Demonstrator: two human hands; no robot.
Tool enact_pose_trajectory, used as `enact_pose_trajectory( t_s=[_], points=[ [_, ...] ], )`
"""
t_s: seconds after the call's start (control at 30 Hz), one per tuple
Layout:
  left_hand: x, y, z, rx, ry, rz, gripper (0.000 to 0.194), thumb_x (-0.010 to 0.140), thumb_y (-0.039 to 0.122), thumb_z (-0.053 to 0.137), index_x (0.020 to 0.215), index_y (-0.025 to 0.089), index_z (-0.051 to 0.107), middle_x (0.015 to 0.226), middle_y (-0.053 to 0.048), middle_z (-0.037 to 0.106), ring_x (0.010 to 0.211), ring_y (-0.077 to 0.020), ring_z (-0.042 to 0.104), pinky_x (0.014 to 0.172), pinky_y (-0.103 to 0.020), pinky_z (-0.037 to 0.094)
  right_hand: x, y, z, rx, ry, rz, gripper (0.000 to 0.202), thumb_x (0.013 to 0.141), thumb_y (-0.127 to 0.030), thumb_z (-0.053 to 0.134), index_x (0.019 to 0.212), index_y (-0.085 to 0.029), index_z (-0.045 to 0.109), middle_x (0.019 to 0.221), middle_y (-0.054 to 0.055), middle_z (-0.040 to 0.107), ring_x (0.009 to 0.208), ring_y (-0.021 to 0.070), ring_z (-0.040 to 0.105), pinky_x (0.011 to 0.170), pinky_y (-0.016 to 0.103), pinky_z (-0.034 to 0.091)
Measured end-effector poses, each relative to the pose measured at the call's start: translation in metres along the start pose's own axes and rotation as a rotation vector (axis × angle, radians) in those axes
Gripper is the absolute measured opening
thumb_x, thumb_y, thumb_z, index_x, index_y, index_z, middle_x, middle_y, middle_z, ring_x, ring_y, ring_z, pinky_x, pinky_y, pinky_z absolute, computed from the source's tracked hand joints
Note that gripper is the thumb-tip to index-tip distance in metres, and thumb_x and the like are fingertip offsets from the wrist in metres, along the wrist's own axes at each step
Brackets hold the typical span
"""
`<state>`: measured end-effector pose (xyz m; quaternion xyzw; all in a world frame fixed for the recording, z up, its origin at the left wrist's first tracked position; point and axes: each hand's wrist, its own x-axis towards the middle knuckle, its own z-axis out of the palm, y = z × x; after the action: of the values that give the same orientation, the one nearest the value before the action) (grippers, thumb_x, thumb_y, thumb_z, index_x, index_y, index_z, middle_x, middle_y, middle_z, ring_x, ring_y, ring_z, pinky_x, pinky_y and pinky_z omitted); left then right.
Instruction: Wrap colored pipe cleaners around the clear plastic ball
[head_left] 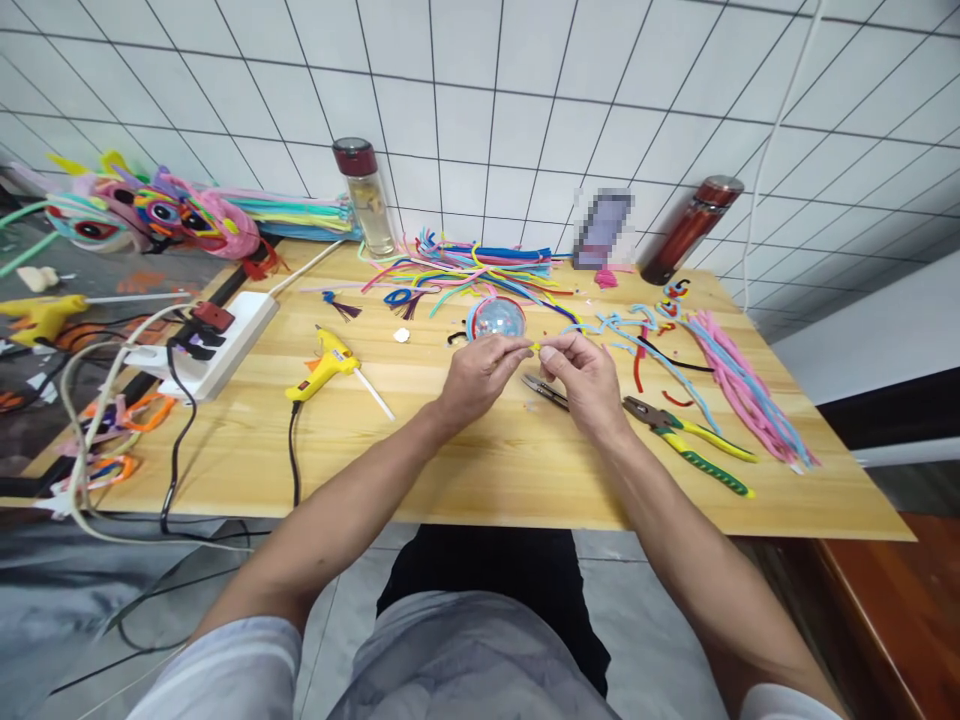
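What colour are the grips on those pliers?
The pliers' grips are yellow and green, as the head view shows.

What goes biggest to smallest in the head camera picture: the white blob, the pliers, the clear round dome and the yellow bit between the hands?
1. Pliers, the largest
2. Clear round dome
3. White blob
4. Yellow bit, the smallest as far as it shows; some may be hidden

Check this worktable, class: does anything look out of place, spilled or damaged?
Nothing looks spilled or broken. The phone-like object by the wall looks odd: it shows as coarse blocks, hiding detail. Loose red scraps near the pliers look merely untidy.
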<state>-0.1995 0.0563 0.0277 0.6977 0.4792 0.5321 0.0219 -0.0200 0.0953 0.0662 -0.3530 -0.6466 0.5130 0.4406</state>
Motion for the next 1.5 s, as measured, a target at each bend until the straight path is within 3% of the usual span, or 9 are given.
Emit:
enact_pose_trajectory(
  t_s=[0.23,0.33,0.47,0.73,1.0,1.13,1.27,1.37,1.5],
  points=[
    [-0.001,0.005,0.004,0.000,-0.137,0.020,0.025,0.106,0.033,0.057,0.094,0.021,0.075,0.088,-0.004,0.080,0.084,-0.0176,0.074,0.085,-0.031,0.058,0.000,0.004,-0.036,-0.290,-0.198,-0.011,0.024,0.089,-0.044,0.071,0.091,-0.020,0.072,0.070,-0.003,0.060,0.064,0.0136,0.050,0.062,0.028,0.041],
    [-0.001,0.006,0.004,0.006,-0.071,-0.053,0.019,0.100,0.026,0.061,0.088,0.019,0.074,0.079,-0.003,0.078,0.075,-0.0145,0.070,0.078,-0.026,0.055,0.001,0.013,-0.040,-0.374,-0.125,-0.100,0.019,0.092,-0.039,0.067,0.098,-0.022,0.072,0.081,0.000,0.065,0.073,0.0161,0.058,0.070,0.031,0.047],
    [0.000,0.010,0.003,0.009,0.029,-0.143,0.017,0.095,0.025,0.064,0.083,0.019,0.073,0.074,-0.001,0.076,0.065,-0.0119,0.064,0.071,-0.024,0.052,0.000,0.025,-0.028,-0.368,-0.045,-0.220,0.019,0.090,-0.037,0.073,0.102,-0.024,0.068,0.095,0.002,0.070,0.081,0.0178,0.064,0.077,0.034,0.054],
    [-0.001,0.017,0.004,-0.057,0.017,-0.255,0.022,0.095,0.031,0.065,0.077,0.019,0.071,0.070,0.000,0.074,0.060,-0.0106,0.061,0.066,-0.023,0.049,-0.002,0.030,-0.020,-0.373,0.091,-0.403,0.010,0.094,-0.034,0.072,0.096,-0.024,0.069,0.091,0.002,0.073,0.078,0.0180,0.067,0.078,0.035,0.058],
    [-0.001,0.019,0.004,-0.152,-0.031,-0.307,0.030,0.097,0.039,0.066,0.075,0.019,0.072,0.069,0.000,0.073,0.059,-0.0102,0.058,0.063,-0.023,0.046,-0.003,0.034,-0.023,-0.221,0.078,-0.286,0.014,0.093,-0.038,0.074,0.088,-0.024,0.072,0.087,0.001,0.073,0.080,0.0187,0.067,0.080,0.035,0.057],
    [-0.001,0.022,0.004,-0.258,-0.077,-0.346,0.031,0.098,0.042,0.066,0.079,0.019,0.074,0.071,-0.001,0.075,0.059,-0.0106,0.057,0.062,-0.024,0.046,-0.003,0.036,-0.025,0.014,0.041,-0.136,0.022,0.086,-0.044,0.082,0.084,-0.024,0.071,0.082,-0.001,0.069,0.072,0.0161,0.065,0.070,0.031,0.055],
    [-0.001,0.023,0.006,-0.297,-0.059,-0.375,0.032,0.097,0.044,0.067,0.079,0.019,0.075,0.071,-0.001,0.075,0.060,-0.0113,0.058,0.062,-0.024,0.046,-0.004,0.038,-0.019,0.242,0.015,-0.039,0.035,0.079,-0.054,0.089,0.091,-0.026,0.071,0.079,-0.002,0.069,0.071,0.0155,0.067,0.073,0.031,0.058],
    [-0.002,0.021,0.006,-0.282,-0.033,-0.371,0.031,0.097,0.041,0.067,0.077,0.019,0.075,0.068,0.000,0.073,0.057,-0.0105,0.056,0.060,-0.024,0.045,-0.005,0.037,-0.014,0.271,-0.016,0.007,0.043,0.075,-0.057,0.093,0.098,-0.027,0.073,0.079,-0.002,0.071,0.072,0.0153,0.069,0.075,0.031,0.059],
    [-0.003,0.019,0.009,-0.279,-0.059,-0.349,0.028,0.094,0.041,0.071,0.079,0.018,0.076,0.069,-0.001,0.074,0.057,-0.0104,0.056,0.060,-0.024,0.047,-0.005,0.038,-0.014,0.234,0.056,0.034,0.040,0.077,-0.061,0.090,0.089,-0.025,0.076,0.075,-0.001,0.072,0.070,0.0157,0.069,0.076,0.033,0.061]
  ],
)
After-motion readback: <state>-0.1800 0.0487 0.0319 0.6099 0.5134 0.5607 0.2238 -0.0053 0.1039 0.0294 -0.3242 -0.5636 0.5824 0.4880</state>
